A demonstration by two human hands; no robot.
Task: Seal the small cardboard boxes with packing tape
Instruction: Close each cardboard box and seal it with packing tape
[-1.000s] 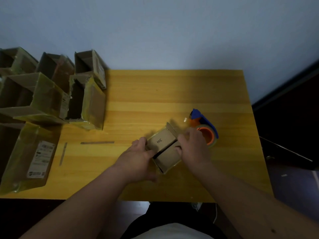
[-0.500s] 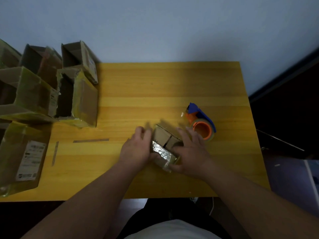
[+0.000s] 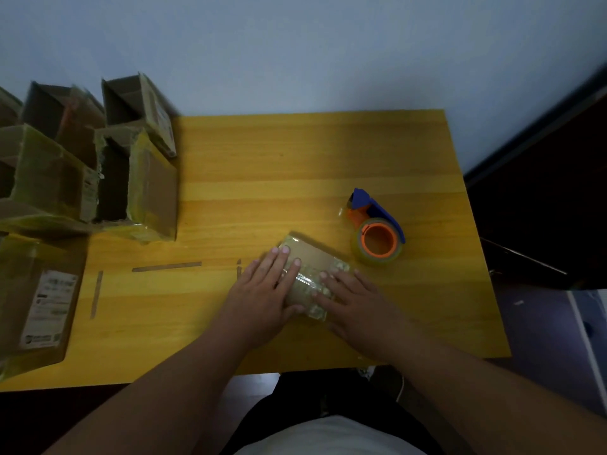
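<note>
Two hands are laid flat on a small cardboard box [image 3: 308, 270] lying on the wooden table [image 3: 295, 165]. The left hand [image 3: 262, 293] is spread over its left half, fingers straight. The right hand [image 3: 358, 300] is pressed on its crinkled taped right side, fingers extended. A tape dispenser [image 3: 376, 229] is set just beyond the box, to the right.

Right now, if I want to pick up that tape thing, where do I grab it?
Grab the tape dispenser by its blue handle, coming from the right side with the right hand. The handle arches over the orange roll and faces up, free of the small box.
</note>
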